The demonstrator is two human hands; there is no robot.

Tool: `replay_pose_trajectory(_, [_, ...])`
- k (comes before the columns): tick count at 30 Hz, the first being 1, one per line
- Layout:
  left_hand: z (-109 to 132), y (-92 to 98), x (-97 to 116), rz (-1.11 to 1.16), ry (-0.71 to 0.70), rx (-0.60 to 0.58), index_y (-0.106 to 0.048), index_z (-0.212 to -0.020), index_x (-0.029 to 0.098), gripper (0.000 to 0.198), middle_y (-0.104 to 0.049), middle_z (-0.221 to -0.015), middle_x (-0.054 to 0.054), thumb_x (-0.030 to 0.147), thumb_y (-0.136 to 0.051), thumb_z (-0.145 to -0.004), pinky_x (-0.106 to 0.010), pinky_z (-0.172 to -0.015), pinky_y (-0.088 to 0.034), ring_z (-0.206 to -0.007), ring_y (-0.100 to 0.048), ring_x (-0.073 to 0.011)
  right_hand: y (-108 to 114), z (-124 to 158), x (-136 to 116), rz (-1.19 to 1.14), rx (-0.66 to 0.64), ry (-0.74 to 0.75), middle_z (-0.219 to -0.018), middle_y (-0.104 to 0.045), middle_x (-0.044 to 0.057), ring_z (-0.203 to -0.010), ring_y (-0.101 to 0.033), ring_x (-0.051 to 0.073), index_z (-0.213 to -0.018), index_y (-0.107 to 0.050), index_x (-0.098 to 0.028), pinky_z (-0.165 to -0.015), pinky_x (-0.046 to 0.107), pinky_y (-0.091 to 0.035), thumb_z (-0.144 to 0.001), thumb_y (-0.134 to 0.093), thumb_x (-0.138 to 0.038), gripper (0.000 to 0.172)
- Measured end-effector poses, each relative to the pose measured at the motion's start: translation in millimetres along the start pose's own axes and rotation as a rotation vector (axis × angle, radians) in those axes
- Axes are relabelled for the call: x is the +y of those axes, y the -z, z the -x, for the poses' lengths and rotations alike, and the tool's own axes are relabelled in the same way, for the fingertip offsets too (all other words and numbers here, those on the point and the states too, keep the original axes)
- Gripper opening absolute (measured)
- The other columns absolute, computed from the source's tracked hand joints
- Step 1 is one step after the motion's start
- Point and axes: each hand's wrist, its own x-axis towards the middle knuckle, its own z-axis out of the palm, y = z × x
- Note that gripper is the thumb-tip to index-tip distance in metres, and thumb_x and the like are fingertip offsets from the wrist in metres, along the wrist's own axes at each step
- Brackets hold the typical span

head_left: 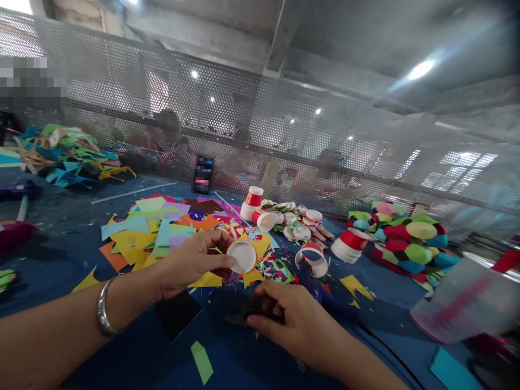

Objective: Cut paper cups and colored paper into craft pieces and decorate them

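My left hand (203,260), with a silver bangle at its wrist, pinches a shallow white round piece (242,257) that looks like the cut bottom of a paper cup. My right hand (280,311) is lower and to the right, fingers curled inward. A dark, blurred shape sits by its fingertips, too unclear to name. Coloured paper pieces (134,246) lie behind my left hand. Beyond my right hand is a cut paper cup ring (312,260), beside a dark blue tool with a cord (320,290), perhaps a glue gun. A black paper square (177,314) lies beneath my left wrist.
Red-and-white paper cups (350,245) stand beyond, near a heap of round cup pieces (296,225). Coloured paper balls (414,238) are piled at right, behind a translucent bucket (467,298). A phone (203,174) leans against the perforated metal screen (252,108). Folded paper shapes (69,154) fill the far left.
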Motion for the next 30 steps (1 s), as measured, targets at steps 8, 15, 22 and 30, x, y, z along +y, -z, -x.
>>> replay_pose_trajectory(8, [0,-2.5,-2,0.014,0.006,-0.013,-0.057,-0.097,0.016,0.028,-0.063,-0.099,-0.004,0.026,-0.072,-0.075,-0.03,-0.076,-0.048,-0.085,-0.06,-0.0162,0,1,0,0.11,-0.016,0.054,-0.082,-0.065,0.0,-0.068,-0.055,0.015,-0.093,-0.065,-0.021,-0.056,0.027,-0.04,-0.079,-0.075,-0.031,0.019])
replay_pose_trajectory(15, [2,-4.0,2,0.11,0.034,0.03,-0.056,-0.103,0.016,0.036,-0.063,-0.099,-0.006,0.026,-0.073,-0.073,-0.033,-0.076,-0.051,-0.082,-0.061,-0.0174,1,0,1,0.235,-0.022,0.07,-0.083,-0.067,0.002,-0.068,-0.057,0.016,-0.095,-0.065,-0.02,-0.058,0.028,-0.039,-0.081,-0.071,-0.027,0.017])
replay_pose_trajectory(22, [-2,1.9,1,-0.064,-0.046,0.139,-0.057,-0.098,0.02,0.031,-0.067,-0.093,-0.003,0.032,-0.073,-0.075,-0.028,-0.075,-0.045,-0.087,-0.06,-0.0174,10,2,3,0.023,0.05,0.051,-0.07,-0.055,-0.002,-0.06,-0.047,0.013,-0.093,-0.063,-0.02,-0.053,0.026,-0.034,-0.089,-0.064,-0.041,0.021])
replay_pose_trajectory(30, [-1,-1.2,-7,-0.041,-0.058,0.022,-0.056,-0.097,0.019,0.03,-0.069,-0.099,-0.005,0.031,-0.074,-0.077,-0.032,-0.086,-0.044,-0.096,-0.063,-0.0199,18,-1,7,-0.157,0.275,0.028,-0.069,-0.05,-0.002,-0.061,-0.044,0.013,-0.093,-0.06,-0.02,-0.054,0.026,-0.033,-0.092,-0.057,-0.05,0.03])
